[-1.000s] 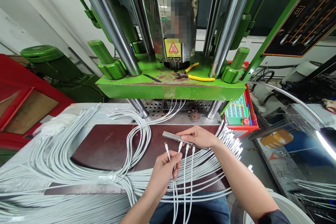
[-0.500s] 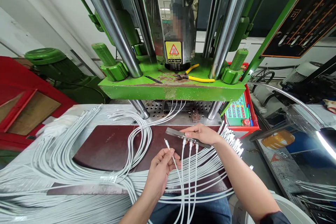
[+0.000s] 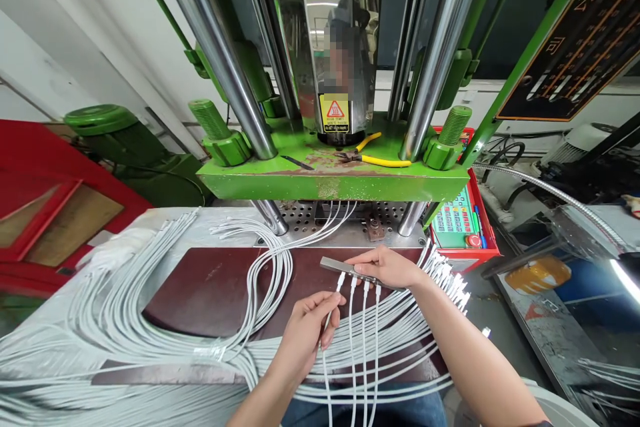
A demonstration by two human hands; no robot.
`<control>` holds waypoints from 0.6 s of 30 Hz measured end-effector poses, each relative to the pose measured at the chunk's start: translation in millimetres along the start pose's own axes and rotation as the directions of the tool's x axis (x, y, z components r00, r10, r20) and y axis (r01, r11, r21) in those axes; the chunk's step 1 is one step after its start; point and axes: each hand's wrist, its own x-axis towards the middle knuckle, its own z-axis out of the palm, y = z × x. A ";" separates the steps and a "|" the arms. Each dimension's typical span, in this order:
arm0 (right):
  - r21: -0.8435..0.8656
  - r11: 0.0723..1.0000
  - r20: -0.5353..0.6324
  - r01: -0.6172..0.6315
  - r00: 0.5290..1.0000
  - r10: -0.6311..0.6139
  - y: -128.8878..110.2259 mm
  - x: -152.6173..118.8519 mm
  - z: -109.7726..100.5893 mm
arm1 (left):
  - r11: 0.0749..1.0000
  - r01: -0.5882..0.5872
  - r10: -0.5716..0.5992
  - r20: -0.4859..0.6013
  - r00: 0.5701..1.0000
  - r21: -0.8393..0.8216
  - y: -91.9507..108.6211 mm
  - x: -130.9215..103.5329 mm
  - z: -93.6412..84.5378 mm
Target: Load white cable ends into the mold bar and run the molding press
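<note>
My right hand (image 3: 390, 268) grips a flat metal bar (image 3: 331, 264) between thumb and fingers, tilted down to the right. Three white cables (image 3: 365, 340) hang from the bar's near edge, their white plug ends against it. Pinched in my left hand (image 3: 313, 320) is another white cable (image 3: 326, 373). Its plug end (image 3: 341, 279) points up at the bar's near edge, left of the other three; whether it is seated there I cannot tell. Beneath both hands, a thick bundle of white cables (image 3: 395, 330) runs across a dark red-brown board (image 3: 200, 287).
A green press (image 3: 330, 188) stands ahead, with yellow-handled pliers (image 3: 385, 161) and a dark thin blade (image 3: 299, 163) on its ledge. Several cables run under it. At the right is a red-framed control panel (image 3: 457, 220). More looped cables (image 3: 115, 307) lie at the left.
My left hand has brought its cable's plug end up and right to the bar's edge. My right hand keeps its hold on the bar. The view has shifted slightly.
</note>
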 end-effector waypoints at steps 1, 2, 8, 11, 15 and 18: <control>-0.011 1.000 0.001 0.016 1.000 -0.016 0.7 0.1 0.1 | 1.000 0.005 -0.005 -0.004 1.000 0.000 0.1 0.3 0.6; -0.018 0.999 0.003 0.030 1.000 -0.029 1.5 0.4 0.1 | 1.000 0.012 -0.012 -0.006 1.000 0.000 0.2 0.5 0.9; -0.046 0.999 -0.009 0.018 1.000 -0.018 2.9 2.2 1.7 | 1.000 0.025 -0.026 -0.013 1.000 -0.013 -0.1 3.0 -0.5; -0.068 0.997 -0.039 0.029 0.999 -0.031 0.8 1.5 4.2 | 0.999 0.004 -0.005 -0.015 1.000 -0.038 0.7 4.6 -0.4; -0.067 0.997 -0.056 0.044 0.997 -0.048 -1.5 0.3 6.0 | 0.999 -0.017 0.017 -0.003 1.000 -0.036 3.2 6.3 0.7; -0.050 0.998 -0.044 0.039 0.998 -0.042 0.2 1.4 4.2 | 1.000 -0.013 0.013 0.024 1.000 -0.028 1.9 9.0 1.0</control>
